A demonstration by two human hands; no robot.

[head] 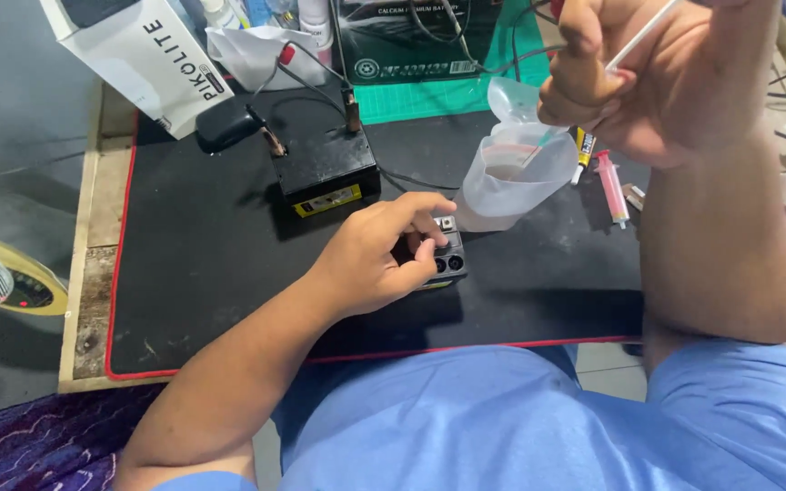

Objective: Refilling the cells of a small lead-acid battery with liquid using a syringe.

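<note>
Small black battery [446, 259] sits mid-mat under my left hand [377, 259], fingers curled onto its top, while up at two o'clock my right hand [657, 73] pinches a syringe [634, 41] over the clear plastic cup [513, 173].

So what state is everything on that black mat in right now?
Small black battery: top open, round cell holes showing, steadied by the left hand.
Larger black battery: upright, two clips with wires on its terminals.
Translucent plastic jug: upright, a little liquid inside.
Syringe in the right hand: tilted, tip down in the jug.
Pink syringe: lying flat on the mat, untouched.
White box: leaning at the mat's far corner.
</note>
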